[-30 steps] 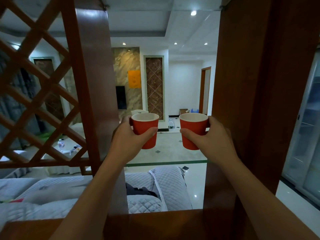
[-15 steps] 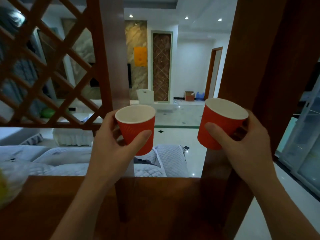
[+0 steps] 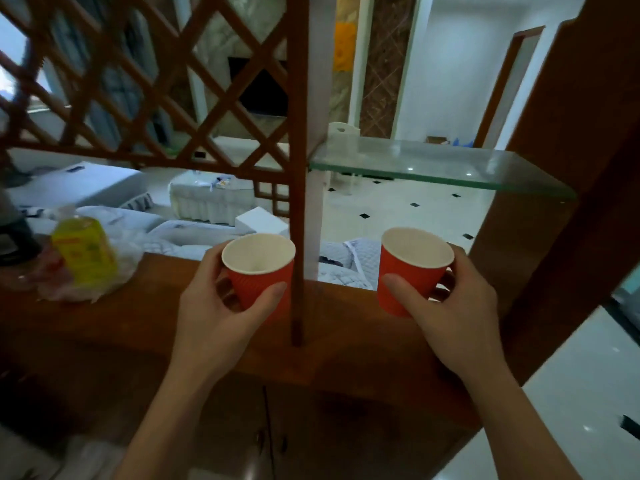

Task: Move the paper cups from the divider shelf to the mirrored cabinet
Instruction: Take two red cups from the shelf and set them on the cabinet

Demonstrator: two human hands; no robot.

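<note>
I hold two red ribbed paper cups with white insides, both upright and empty. My left hand (image 3: 214, 317) grips the left paper cup (image 3: 259, 271), and my right hand (image 3: 446, 306) grips the right paper cup (image 3: 414, 268). Both cups are held above the wooden top of the divider (image 3: 138, 327), below and in front of its glass shelf (image 3: 443, 168). A thin wooden post (image 3: 299, 168) stands between the two cups. The mirrored cabinet is not in view.
A yellow packet in a plastic bag (image 3: 85, 258) lies on the wooden top at the left, beside a dark object (image 3: 14, 237). A wooden lattice panel (image 3: 138, 81) fills the upper left. A thick wooden post (image 3: 571, 168) rises at the right. Cabinet doors (image 3: 266, 434) sit below.
Both cups have come down and toward me, away from the glass shelf level. My view has tilted downward, so the wooden top and the cabinet doors below now show.
</note>
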